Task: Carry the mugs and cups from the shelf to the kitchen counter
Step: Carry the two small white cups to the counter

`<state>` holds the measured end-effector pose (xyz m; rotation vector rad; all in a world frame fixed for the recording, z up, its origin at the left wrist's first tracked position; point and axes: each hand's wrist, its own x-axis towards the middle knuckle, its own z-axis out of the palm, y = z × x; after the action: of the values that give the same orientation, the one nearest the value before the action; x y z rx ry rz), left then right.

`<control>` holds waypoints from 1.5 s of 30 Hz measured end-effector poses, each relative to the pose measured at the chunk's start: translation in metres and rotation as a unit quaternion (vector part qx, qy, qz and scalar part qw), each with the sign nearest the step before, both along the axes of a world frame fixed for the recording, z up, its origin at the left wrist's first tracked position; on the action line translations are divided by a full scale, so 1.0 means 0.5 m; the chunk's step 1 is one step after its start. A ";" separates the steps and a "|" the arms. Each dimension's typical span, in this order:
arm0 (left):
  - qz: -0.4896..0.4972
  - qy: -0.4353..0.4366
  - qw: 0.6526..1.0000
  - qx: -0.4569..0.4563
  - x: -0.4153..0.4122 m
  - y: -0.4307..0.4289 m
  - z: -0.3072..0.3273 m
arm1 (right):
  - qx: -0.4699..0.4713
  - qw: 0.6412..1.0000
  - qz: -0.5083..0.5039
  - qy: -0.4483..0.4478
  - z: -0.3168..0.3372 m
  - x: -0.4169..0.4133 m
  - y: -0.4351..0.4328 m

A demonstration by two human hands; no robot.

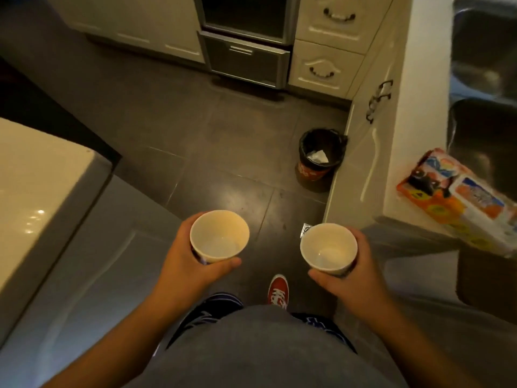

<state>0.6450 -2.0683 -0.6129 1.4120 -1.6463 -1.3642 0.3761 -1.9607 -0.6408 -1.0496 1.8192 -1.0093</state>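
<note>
I hold two empty cream-white cups upright over the dark tiled floor. My left hand (186, 264) is wrapped around the left cup (219, 236), thumb under its near side. My right hand (351, 273) grips the right cup (328, 249) the same way. Both cups show a printed pattern low on their outer walls. The kitchen counter (419, 79) runs along the right, its white edge just right of the right cup. The shelf is not in view.
A colourful packet (458, 200) lies on the counter's near corner by a dark sink (486, 65). A small black bin (319, 158) stands on the floor against the cabinets. A white glossy surface (39, 191) juts in at the left. Drawers and an oven (246, 37) lie ahead.
</note>
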 end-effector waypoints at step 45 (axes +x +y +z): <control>0.306 -0.019 0.952 0.019 -0.204 -1.139 -0.028 | 0.027 0.955 0.296 0.002 -0.004 -0.229 -1.501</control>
<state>0.5428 -2.6376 -0.6269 1.7807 -1.0601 -1.0087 0.2613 -2.7114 -0.6430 -1.4423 1.3852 -0.5867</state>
